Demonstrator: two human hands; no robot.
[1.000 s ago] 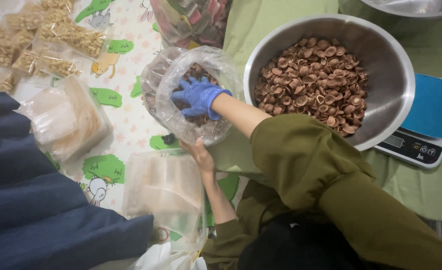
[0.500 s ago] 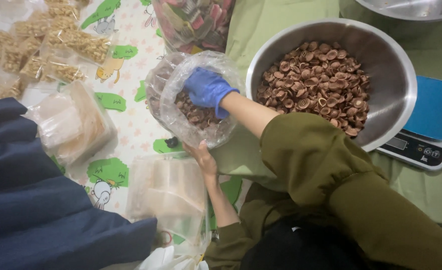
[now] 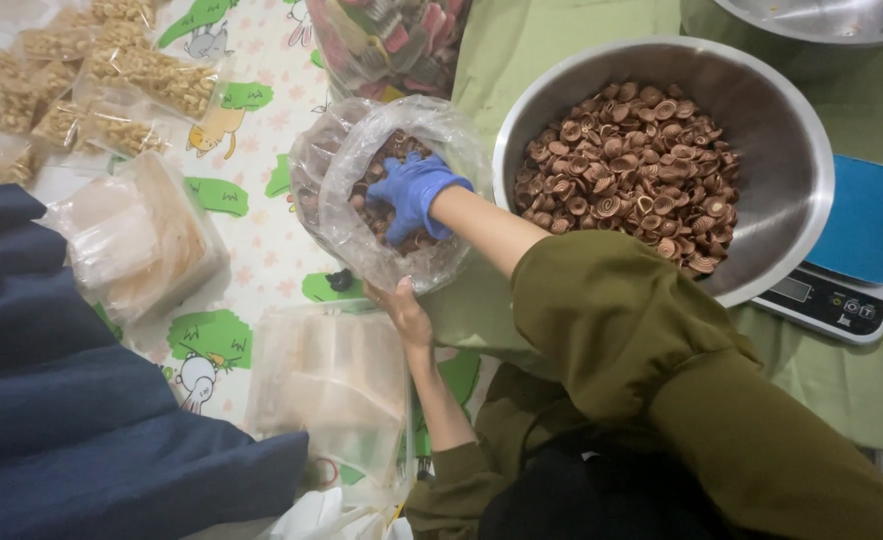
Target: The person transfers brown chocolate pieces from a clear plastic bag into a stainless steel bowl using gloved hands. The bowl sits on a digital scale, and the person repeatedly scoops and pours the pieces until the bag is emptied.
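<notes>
The right hand [image 3: 413,192], in a blue glove, has its fingers curled down among brown snacks inside a clear plastic bag [image 3: 361,215]; whether they grip any I cannot tell. The left hand [image 3: 406,312] holds the bag's near edge. Right of the bag stands a steel bowl [image 3: 791,150] of snacks, a blue scale [image 3: 861,260] beyond

Your work surface is a mat [image 3: 261,250] printed with green cartoon trees, with a plain green cloth [image 3: 841,390] over its right side. On the mat: sealed packets of pale snacks [image 3: 111,70] at the far left corner, a stack of empty clear bags [image 3: 136,240] on the left side, a second stack [image 3: 331,375] toward the near edge. On the cloth: a steel bowl [image 3: 791,130] of brown spiral snacks and a blue-topped scale [image 3: 851,270] touching it at the right edge.
</notes>
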